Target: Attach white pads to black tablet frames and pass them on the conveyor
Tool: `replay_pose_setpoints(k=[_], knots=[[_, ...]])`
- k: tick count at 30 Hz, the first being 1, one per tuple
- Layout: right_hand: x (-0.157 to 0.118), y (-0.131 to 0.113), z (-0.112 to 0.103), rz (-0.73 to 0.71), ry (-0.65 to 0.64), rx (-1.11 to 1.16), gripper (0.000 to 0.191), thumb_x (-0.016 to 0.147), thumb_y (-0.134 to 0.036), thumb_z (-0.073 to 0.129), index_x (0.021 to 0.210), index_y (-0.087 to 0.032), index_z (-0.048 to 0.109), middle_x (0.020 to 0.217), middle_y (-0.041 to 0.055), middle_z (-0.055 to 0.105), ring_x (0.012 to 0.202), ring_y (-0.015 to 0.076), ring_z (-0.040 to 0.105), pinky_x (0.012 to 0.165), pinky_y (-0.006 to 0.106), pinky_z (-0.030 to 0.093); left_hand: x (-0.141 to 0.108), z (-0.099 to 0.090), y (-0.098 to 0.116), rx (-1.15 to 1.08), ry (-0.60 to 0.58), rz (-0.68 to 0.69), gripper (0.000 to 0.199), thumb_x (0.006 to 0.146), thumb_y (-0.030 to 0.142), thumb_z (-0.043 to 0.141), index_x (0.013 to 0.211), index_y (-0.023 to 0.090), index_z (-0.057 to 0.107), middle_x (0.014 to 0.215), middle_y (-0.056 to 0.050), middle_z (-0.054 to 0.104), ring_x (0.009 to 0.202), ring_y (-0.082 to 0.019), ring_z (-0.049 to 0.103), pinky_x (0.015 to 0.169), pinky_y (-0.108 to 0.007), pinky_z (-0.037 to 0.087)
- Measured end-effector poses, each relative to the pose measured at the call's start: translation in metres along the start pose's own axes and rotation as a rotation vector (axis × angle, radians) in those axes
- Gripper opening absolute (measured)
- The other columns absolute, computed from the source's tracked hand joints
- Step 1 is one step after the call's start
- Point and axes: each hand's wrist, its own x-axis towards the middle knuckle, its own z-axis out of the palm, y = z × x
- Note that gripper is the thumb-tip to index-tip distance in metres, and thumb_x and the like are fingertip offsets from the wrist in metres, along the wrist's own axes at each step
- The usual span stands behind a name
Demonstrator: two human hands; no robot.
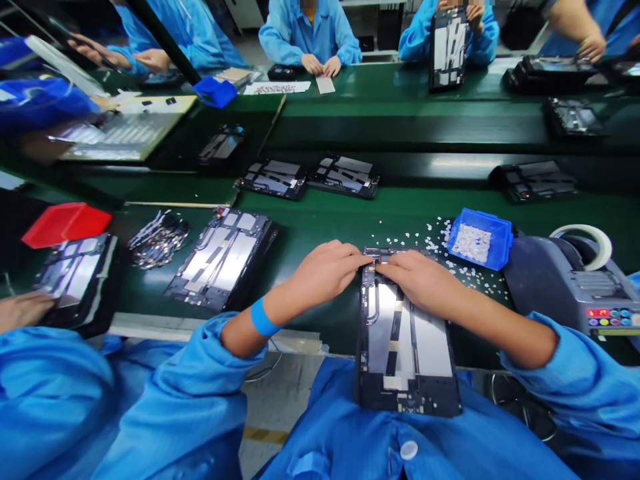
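Note:
An opened tablet (430,347) with silver battery panels and a black frame lies in front of me, its near end over the table's edge against my smock. At its far left corner, my left hand (330,268) has its fingers pinched together; a blue band circles that wrist. My right hand (423,277) comes in from the other side, thumb and fingers closed at the same corner. The fingertips of both hands nearly meet there, and whatever small part lies between them is too tiny to make out.
Small white bits surround a blue box (505,235) on the right, beside a tape dispenser (550,287). Left are stacked tablets (225,257), a pile of metallic strips (159,240) and a red tray (67,223). A co-worker's hand (23,310) touches another tablet. More tablets lie across the green table.

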Motion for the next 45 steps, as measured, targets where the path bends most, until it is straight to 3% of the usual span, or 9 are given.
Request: replay_pose_setpoints(k=[4, 9, 15, 19, 21, 28, 36, 42, 45], knots=[[-0.058, -0.005, -0.031, 0.315, 0.346, 0.173, 0.02, 0.102, -0.018, 0.053, 0.113, -0.021, 0.07, 0.103, 0.0066, 0.074, 0.095, 0.0209, 0.069, 0.084, 0.034, 0.055, -0.001, -0.002, 0.008, -0.053, 0.1, -0.119, 0.034, 0.102, 0.021, 0.047, 0.126, 0.021, 0.072, 0.113, -0.009, 0.077, 0.101, -0.024, 0.068, 0.09, -0.038, 0.049], [-0.151, -0.019, -0.055, 0.676, 0.423, 0.181, 0.011, 0.099, -0.025, 0.063, 0.102, -0.026, 0.074, 0.093, 0.0009, 0.075, 0.082, 0.0171, 0.07, 0.077, 0.029, 0.053, 0.031, -0.001, 0.003, -0.358, -0.035, -0.418, 0.028, 0.093, 0.039, 0.061, 0.11, 0.021, 0.073, 0.096, -0.004, 0.076, 0.084, -0.023, 0.068, 0.074, -0.033, 0.049], [-0.234, -0.011, -0.061, 1.183, 0.705, 0.128, 0.019, 0.094, -0.036, 0.066, 0.1, -0.021, 0.076, 0.082, 0.0024, 0.073, 0.072, 0.0175, 0.066, 0.068, 0.03, 0.05, 0.063, 0.008, -0.011, -0.815, -0.255, -0.591, 0.037, 0.071, 0.053, 0.075, 0.087, 0.022, 0.061, 0.064, 0.003, 0.055, 0.058, -0.016, 0.051, 0.053, -0.027, 0.038], [-0.278, 0.016, -0.053, 1.536, 1.071, 0.33, 0.033, 0.08, -0.047, 0.075, 0.095, -0.018, 0.07, 0.076, 0.0022, 0.069, 0.061, 0.014, 0.06, 0.052, 0.024, 0.043, 0.067, 0.018, -0.026, -0.848, -0.281, -0.624, 0.044, 0.063, 0.062, 0.078, 0.079, 0.025, 0.061, 0.062, 0.001, 0.057, 0.06, -0.019, 0.052, 0.054, -0.029, 0.04], [-0.291, 0.027, -0.044, 1.606, 1.129, 0.496, 0.043, 0.072, -0.054, 0.079, 0.091, -0.018, 0.067, 0.075, 0.0015, 0.068, 0.054, 0.0117, 0.056, 0.045, 0.021, 0.039, 0.067, 0.023, -0.03, -0.832, -0.272, -0.657, 0.047, 0.06, 0.067, 0.077, 0.075, 0.026, 0.059, 0.058, 0.0, 0.055, 0.056, -0.019, 0.05, 0.05, -0.03, 0.037], [-0.289, 0.046, -0.023, 1.59, 1.091, 0.87, 0.053, 0.062, -0.058, 0.085, 0.089, -0.018, 0.065, 0.079, 0.0042, 0.071, 0.052, 0.0104, 0.059, 0.039, 0.018, 0.038, 0.07, 0.02, -0.022, -0.708, -0.279, -0.635, 0.044, 0.065, 0.066, 0.074, 0.074, 0.026, 0.057, 0.058, 0.0, 0.058, 0.058, -0.019, 0.05, 0.052, -0.031, 0.037], [-0.276, 0.037, -0.019, 1.571, 1.175, 0.952, 0.045, 0.058, -0.046, 0.09, 0.074, -0.019, 0.057, 0.059, -0.0044, 0.057, 0.045, 0.0064, 0.049, 0.04, 0.016, 0.039, 0.06, 0.013, -0.025, -0.814, -0.292, -0.59, 0.048, 0.07, 0.064, 0.076, 0.094, 0.024, 0.065, 0.071, 0.0, 0.067, 0.07, -0.024, 0.062, 0.064, -0.035, 0.051], [-0.231, -0.026, -0.027, 1.397, 1.029, 0.913, 0.029, 0.078, -0.044, 0.085, 0.086, -0.019, 0.071, 0.073, 0.0026, 0.071, 0.054, 0.011, 0.058, 0.045, 0.02, 0.046, 0.024, -0.01, 0.022, -0.595, 0.218, -0.625, 0.038, 0.079, 0.048, 0.069, 0.106, 0.02, 0.067, 0.096, -0.005, 0.07, 0.087, -0.023, 0.065, 0.081, -0.036, 0.055], [-0.164, -0.043, -0.035, 1.138, 0.826, 0.858, 0.02, 0.089, -0.039, 0.078, 0.094, -0.021, 0.075, 0.084, 0.0053, 0.077, 0.062, 0.0141, 0.065, 0.054, 0.024, 0.053, 0.018, -0.016, 0.057, -0.851, 0.198, -0.517, 0.026, 0.083, 0.037, 0.068, 0.103, 0.02, 0.067, 0.092, -0.004, 0.069, 0.082, -0.019, 0.064, 0.078, -0.033, 0.055]])
